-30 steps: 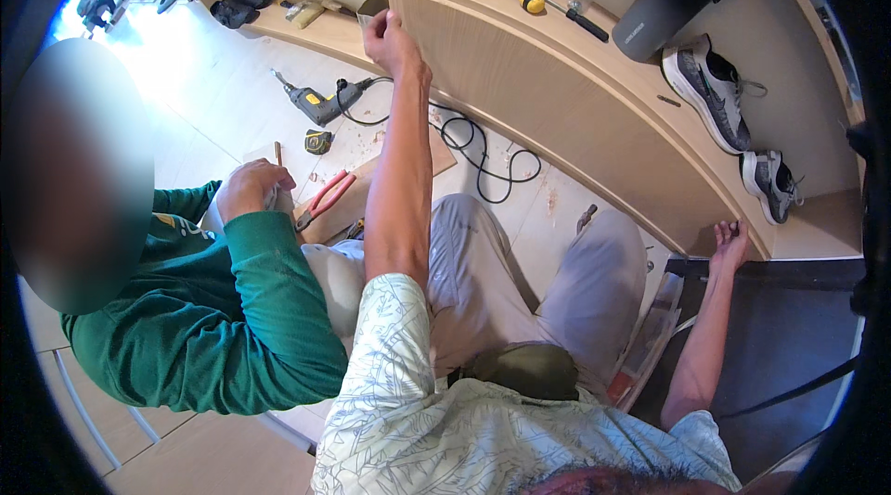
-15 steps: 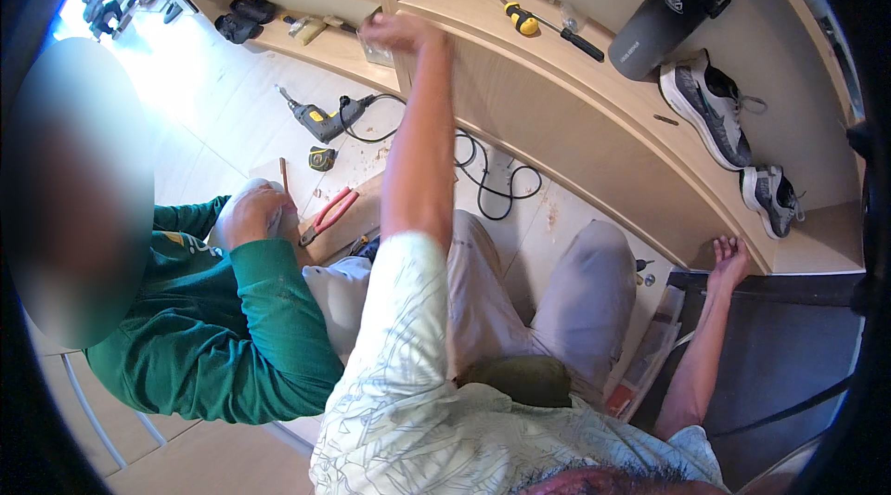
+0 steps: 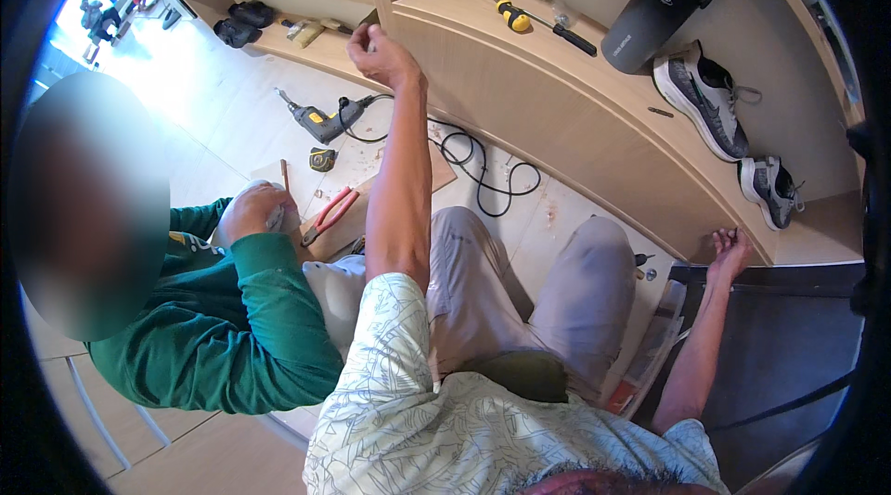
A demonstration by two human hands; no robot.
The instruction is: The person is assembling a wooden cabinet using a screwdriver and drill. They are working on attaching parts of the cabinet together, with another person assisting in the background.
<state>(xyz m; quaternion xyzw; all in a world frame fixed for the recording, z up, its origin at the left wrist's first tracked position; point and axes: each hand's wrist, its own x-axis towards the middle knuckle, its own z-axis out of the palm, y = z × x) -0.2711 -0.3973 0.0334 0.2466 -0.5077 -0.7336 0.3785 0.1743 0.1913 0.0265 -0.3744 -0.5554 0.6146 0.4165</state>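
Observation:
My left hand [image 3: 385, 59] is raised at the far end of a pale wooden front panel [image 3: 557, 133], by the upright divider. Its fingers are curled in; anything in them is too small to make out. At the panel's near right end, my right hand [image 3: 730, 254] has its fingers bent against the wood; what they pinch, if anything, is hidden. Above the panel runs a curved shelf [image 3: 613, 91] bearing a yellow-and-black screwdriver [image 3: 512, 16], another with a black handle [image 3: 575, 39], a black bottle [image 3: 654, 17] and grey-and-white sneakers [image 3: 703, 105].
Close on my left sits a person in a green sweater [image 3: 223, 328]. On the floor lie a drill [image 3: 325, 119] with a looping black cord [image 3: 483, 170], a tape measure [image 3: 322, 159], and red-handled pliers [image 3: 329, 215] near that person. Dark shoes [image 3: 243, 24] and brushes [image 3: 306, 31] occupy the far shelf.
My left hand has moved slightly left and down, and its blur is gone. My right hand stays at the panel's end with its fingers a little more curled.

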